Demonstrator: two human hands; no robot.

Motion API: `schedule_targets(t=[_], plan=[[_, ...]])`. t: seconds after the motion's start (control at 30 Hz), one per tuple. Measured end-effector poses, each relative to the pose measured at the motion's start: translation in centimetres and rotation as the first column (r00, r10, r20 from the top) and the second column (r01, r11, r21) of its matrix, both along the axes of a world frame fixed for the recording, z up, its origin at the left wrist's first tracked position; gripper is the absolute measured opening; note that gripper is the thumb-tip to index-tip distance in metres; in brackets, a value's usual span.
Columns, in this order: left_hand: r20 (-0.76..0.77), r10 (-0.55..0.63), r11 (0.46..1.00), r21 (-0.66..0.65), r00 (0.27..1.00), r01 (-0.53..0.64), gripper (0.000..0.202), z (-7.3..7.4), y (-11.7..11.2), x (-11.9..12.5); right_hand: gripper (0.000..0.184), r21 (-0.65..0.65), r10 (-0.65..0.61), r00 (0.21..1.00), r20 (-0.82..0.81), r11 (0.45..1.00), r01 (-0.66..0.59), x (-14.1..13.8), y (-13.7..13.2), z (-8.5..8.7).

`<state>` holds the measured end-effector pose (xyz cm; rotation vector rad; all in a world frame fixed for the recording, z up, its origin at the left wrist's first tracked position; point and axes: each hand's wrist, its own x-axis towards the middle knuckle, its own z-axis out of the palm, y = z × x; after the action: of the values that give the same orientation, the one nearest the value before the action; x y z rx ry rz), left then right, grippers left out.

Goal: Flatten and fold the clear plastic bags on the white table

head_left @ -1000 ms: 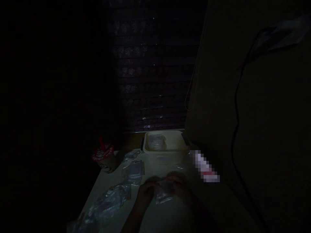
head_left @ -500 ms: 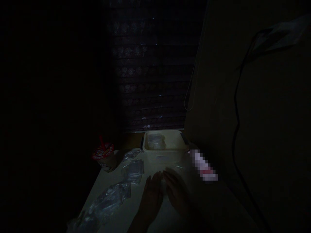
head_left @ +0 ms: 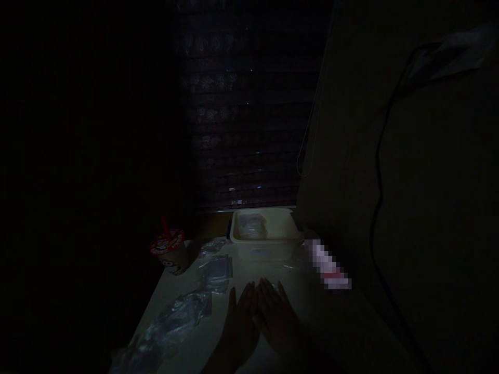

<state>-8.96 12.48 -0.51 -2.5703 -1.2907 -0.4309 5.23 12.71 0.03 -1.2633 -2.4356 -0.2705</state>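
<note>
My left hand [head_left: 242,317] lies flat, palm down, on the white table [head_left: 210,337], its fingers stretched forward and the thumb side against the other hand. Beside it my right hand [head_left: 277,317] is also flat with fingers extended, and the two touch along their inner edges. A faint shiny bit shows by the right fingertips; whatever lies under the palms is hidden. Left of the hands are a stack of clear plastic bags [head_left: 218,272] and a longer spread of clear plastic bags [head_left: 175,317].
At the back stands a cream plastic bin [head_left: 268,252] with clear plastic packets [head_left: 251,226] inside. A lidded cup [head_left: 171,257] with a red straw is at the left edge. A blurred pink-white item [head_left: 329,270] lies right. A dark cable [head_left: 378,208] hangs along the right wall.
Both hands have gone from angled and slightly apart, with something pale between them, to lying flat side by side. The fingers have straightened.
</note>
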Motion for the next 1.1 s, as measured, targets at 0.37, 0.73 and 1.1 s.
schedule_targets(t=[0.37, 0.73, 1.1], plan=[[0.014, 0.039, 0.993, -0.111, 0.999, -0.038, 0.045, 0.9, -0.3, 0.3, 0.049, -0.079, -0.032, 0.999, -0.018, 0.996, 0.031, -0.3, -0.2, 0.2], [0.017, 0.010, 0.993, -0.119, 1.000, -0.008, 0.047, 1.0, -0.3, 0.2, 0.049, -0.095, -0.023, 0.998, -0.059, 0.995, 0.018, -0.3, -0.3, 0.0], [0.687, 0.268, 0.931, -0.364, 0.676, 0.001, 0.039, 0.8, 0.6, -0.7, 0.032, -0.180, -0.190, 0.776, -0.601, 0.979, 0.100, 2.8, 2.8, -1.8]])
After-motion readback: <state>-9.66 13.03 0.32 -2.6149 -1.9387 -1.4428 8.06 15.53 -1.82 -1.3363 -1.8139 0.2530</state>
